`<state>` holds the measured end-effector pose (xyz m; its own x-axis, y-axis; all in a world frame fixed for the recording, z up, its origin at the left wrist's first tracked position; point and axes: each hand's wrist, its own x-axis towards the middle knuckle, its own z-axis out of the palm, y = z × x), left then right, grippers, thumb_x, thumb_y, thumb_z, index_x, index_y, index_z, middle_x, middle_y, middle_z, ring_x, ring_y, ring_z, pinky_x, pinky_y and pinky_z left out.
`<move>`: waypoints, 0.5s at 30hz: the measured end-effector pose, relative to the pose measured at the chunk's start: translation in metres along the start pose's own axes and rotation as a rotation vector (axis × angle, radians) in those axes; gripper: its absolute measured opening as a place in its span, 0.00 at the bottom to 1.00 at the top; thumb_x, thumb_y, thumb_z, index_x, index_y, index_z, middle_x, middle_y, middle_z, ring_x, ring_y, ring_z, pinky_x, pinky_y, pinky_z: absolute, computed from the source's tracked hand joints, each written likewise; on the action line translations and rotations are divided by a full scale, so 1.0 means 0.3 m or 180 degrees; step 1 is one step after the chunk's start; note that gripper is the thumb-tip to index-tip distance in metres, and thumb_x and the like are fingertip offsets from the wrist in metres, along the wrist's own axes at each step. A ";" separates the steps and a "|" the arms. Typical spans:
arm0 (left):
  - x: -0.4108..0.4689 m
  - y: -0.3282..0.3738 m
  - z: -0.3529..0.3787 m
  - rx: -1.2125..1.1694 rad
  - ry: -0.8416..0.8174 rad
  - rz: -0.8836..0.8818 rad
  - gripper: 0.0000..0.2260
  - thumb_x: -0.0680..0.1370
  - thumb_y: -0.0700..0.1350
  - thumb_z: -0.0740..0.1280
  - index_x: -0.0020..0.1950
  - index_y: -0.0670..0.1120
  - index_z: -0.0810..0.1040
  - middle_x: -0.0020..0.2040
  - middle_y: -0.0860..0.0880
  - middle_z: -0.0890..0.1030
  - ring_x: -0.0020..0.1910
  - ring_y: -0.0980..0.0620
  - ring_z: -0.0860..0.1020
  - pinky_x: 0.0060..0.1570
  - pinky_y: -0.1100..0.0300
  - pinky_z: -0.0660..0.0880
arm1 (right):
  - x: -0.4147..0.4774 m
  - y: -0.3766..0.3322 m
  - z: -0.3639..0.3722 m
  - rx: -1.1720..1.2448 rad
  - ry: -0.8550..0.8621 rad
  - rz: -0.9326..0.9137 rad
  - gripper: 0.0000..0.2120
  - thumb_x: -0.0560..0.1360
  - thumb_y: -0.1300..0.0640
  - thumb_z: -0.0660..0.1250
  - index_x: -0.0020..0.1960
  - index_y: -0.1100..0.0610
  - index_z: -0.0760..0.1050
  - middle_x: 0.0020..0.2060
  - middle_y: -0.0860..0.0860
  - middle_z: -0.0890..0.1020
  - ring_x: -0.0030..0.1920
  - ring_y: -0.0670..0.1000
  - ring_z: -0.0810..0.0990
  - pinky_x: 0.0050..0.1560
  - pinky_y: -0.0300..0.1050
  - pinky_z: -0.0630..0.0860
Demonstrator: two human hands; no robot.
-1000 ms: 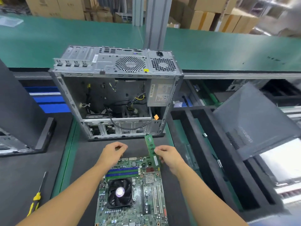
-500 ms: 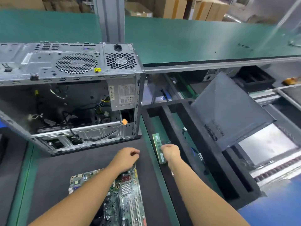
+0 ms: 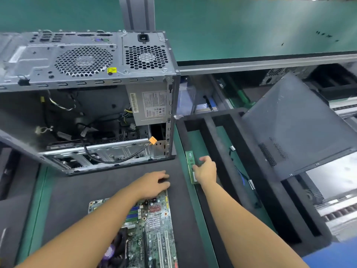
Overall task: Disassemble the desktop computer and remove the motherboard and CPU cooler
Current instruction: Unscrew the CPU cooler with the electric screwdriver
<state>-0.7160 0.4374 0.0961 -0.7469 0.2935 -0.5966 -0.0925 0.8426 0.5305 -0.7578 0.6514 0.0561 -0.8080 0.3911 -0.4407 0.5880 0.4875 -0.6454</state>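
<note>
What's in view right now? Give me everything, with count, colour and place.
case: 1, grey, open, far left on mat
power supply: 1, grey, in case's upper right corner
plug: 1, orange, on cable at case's near right
motherboard: 1, green, on mat, nearest
cooler: 1, black, on motherboard, bottom of view
RAM stick: 1, green, at tray's left edge
tray: 1, black foam, right of mat
panel: 1, dark grey, leaning over tray's right
mat: 1, dark grey, under case and motherboard
belt: 1, green, across the top
left hand: resting on motherboard's far edge
right hand: pinching RAM stick
</note>
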 end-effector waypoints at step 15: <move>-0.284 -0.176 -0.036 0.0149 0.0272 0.0349 0.23 0.78 0.65 0.64 0.71 0.60 0.71 0.78 0.59 0.61 0.76 0.57 0.60 0.76 0.48 0.55 | -0.333 -0.010 0.090 -0.0302 -0.0422 -0.1462 0.12 0.77 0.65 0.59 0.45 0.49 0.74 0.45 0.47 0.76 0.44 0.45 0.75 0.42 0.35 0.68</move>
<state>-0.6546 0.3628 0.1254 -0.8044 0.3472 -0.4821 0.0221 0.8284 0.5597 -0.6798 0.5898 0.0852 -0.9789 0.0190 -0.2032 0.1653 0.6578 -0.7348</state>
